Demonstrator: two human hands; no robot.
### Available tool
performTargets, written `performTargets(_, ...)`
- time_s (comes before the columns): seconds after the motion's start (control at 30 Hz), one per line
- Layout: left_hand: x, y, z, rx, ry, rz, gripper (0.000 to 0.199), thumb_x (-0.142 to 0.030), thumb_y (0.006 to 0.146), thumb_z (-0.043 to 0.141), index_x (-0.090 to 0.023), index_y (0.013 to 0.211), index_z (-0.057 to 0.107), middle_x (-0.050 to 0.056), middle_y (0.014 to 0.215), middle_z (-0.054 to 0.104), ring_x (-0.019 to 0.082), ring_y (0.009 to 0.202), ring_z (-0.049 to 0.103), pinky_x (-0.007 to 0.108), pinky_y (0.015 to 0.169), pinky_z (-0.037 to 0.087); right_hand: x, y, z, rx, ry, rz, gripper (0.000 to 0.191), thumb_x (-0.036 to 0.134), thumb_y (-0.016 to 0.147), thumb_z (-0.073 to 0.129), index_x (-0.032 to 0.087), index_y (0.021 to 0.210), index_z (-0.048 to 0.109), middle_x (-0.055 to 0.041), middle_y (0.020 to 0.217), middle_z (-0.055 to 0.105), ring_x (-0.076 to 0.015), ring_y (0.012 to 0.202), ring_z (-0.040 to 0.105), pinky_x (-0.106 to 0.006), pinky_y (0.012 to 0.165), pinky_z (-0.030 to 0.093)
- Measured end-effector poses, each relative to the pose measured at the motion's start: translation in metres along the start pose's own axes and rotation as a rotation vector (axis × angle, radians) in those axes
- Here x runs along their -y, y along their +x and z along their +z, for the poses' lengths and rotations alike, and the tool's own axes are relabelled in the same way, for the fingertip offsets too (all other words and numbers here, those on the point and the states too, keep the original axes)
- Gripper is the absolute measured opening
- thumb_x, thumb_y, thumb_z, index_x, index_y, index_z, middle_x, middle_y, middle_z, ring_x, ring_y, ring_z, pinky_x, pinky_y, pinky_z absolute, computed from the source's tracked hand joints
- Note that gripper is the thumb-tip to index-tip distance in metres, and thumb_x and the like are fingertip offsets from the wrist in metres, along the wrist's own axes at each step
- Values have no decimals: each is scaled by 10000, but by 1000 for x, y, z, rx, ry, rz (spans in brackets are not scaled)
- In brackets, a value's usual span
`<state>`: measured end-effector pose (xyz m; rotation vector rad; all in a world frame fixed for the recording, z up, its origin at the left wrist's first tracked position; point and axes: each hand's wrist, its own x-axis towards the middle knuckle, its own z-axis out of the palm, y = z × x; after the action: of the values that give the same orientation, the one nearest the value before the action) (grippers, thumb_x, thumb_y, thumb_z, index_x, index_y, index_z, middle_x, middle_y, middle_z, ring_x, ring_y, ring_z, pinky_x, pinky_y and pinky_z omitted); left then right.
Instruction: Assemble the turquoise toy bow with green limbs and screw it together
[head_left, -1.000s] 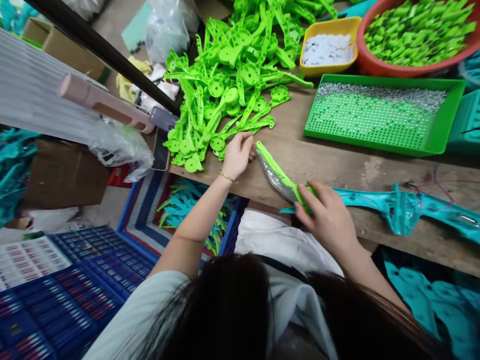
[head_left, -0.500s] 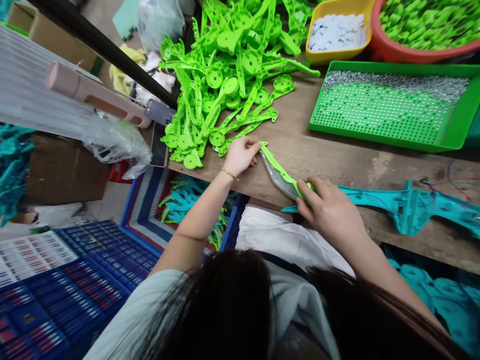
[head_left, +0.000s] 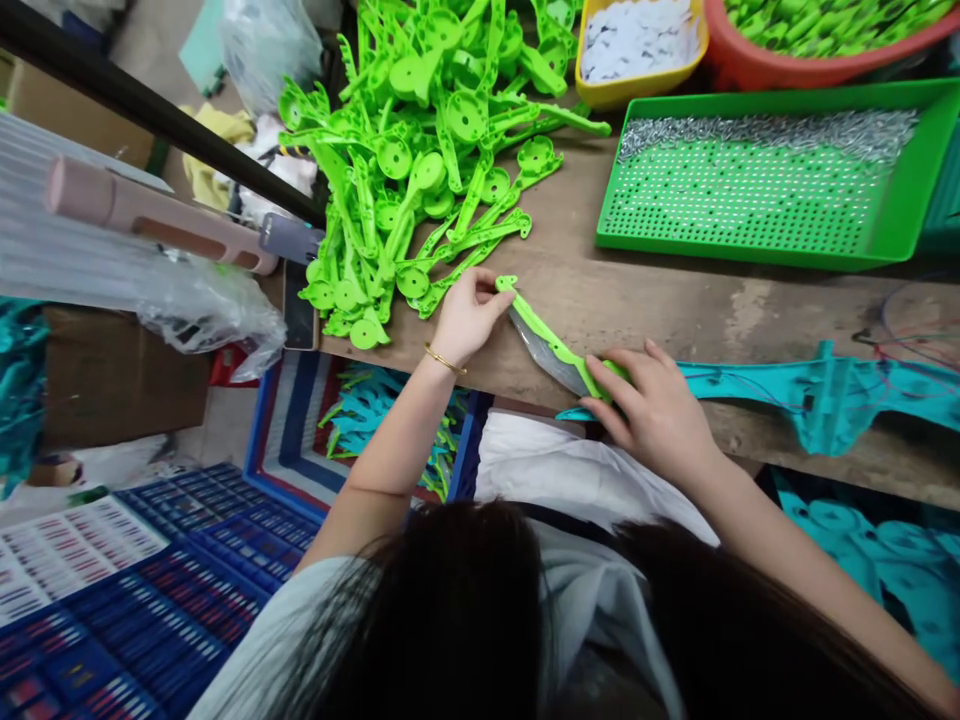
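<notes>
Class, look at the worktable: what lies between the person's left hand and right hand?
In the head view, a green plastic piece with a clear film underside spans the gap; the left hand pinches its far end, the right hand holds the near end.

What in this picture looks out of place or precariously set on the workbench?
The phone beside the pile of green parts juts past the wooden bench edge, over the blue crate. The teal piece also overhangs the bench's near edge.

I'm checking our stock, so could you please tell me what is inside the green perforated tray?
A band of small silvery metal pieces lies along the far side of the green perforated tray; the rest is bare perforated floor. Its right end is out of frame.
</notes>
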<state>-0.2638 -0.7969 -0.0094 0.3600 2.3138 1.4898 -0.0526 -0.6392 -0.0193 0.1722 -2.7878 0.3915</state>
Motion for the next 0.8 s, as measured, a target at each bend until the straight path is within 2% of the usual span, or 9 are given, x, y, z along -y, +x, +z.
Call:
performTargets(0.1, 3, -8, 13, -45, -399, -97, 271, -195, 759, 699, -193, 949, 505, -15, 785, 672, 114, 737, 674, 251, 743, 548, -3, -2, 0, -30, 30, 5, 409, 347, 911, 538, 102, 1238, 575, -165, 1119, 624, -246, 1047, 564, -504, 1037, 413)
performTargets(0.17, 4, -18, 22, 36, -575, -146, 402, -293, 697, 782, -183, 967, 506, -19, 731, 672, 135, 706, 687, 264, 714, 556, -2, -3, -3, -39, 27, 1, 410, 342, 908, 548, 96, 1234, 576, -166, 1113, 628, -243, 1042, 570, -487, 1037, 414)
performTargets(0.23, 5, -32, 29, 157, -655, -183, 526, -364, 618, 848, -176, 969, 505, -14, 713, 683, 160, 684, 700, 275, 675, 565, 1, -2, -9, -32, 8, -7, 387, 337, 905, 558, 101, 1209, 589, -157, 1105, 636, -236, 1031, 579, -461, 1042, 404)
performTargets(0.27, 4, -40, 31, 195, -668, -195, 560, -378, 594, 866, -178, 969, 501, -12, 714, 691, 170, 680, 706, 279, 659, 570, 3, 1, -12, -18, -4, -6, 382, 341, 907, 559, 104, 1203, 591, -152, 1102, 641, -233, 1027, 585, -449, 1045, 395)
performTargets(0.33, 3, -53, 32, 197, -670, -185, 573, -378, 595, 873, -187, 977, 490, -9, 727, 706, 180, 686, 715, 287, 652, 582, 8, 12, -16, 26, -29, 17, 399, 398, 915, 543, 101, 1175, 600, -141, 1057, 662, -231, 984, 602, -418, 1002, 402)
performTargets(0.4, 0, -63, 29, 174, -648, -143, 539, -363, 638, 857, -195, 989, 485, 1, 753, 721, 183, 711, 724, 295, 672, 594, 14, 27, -16, 83, -54, 55, 425, 480, 933, 479, 104, 1054, 636, -127, 936, 680, -228, 874, 616, -370, 855, 427)
performTargets(0.5, -3, -71, 24, 141, -609, -85, 489, -328, 686, 833, -208, 999, 476, 3, 767, 727, 190, 746, 734, 292, 687, 599, 19, 48, -9, 139, -57, 86, 494, 510, 973, 343, 140, 818, 632, -97, 734, 657, -203, 690, 597, -315, 637, 345)
performTargets(0.73, -5, -82, 22, 111, -668, -82, 474, -293, 700, 823, -225, 998, 461, -24, 735, 717, 188, 724, 736, 290, 684, 595, 24, 55, -4, 137, -36, 105, 541, 503, 988, 287, 163, 696, 590, -80, 610, 628, -184, 590, 589, -296, 582, 262)
performTargets(0.8, -5, -80, 17, 159, -684, -116, 482, -300, 689, 831, -228, 992, 463, -23, 739, 717, 188, 721, 730, 305, 692, 592, 23, 53, -4, 129, -33, 105, 538, 500, 988, 291, 164, 697, 594, -75, 607, 625, -183, 586, 590, -296, 581, 261)
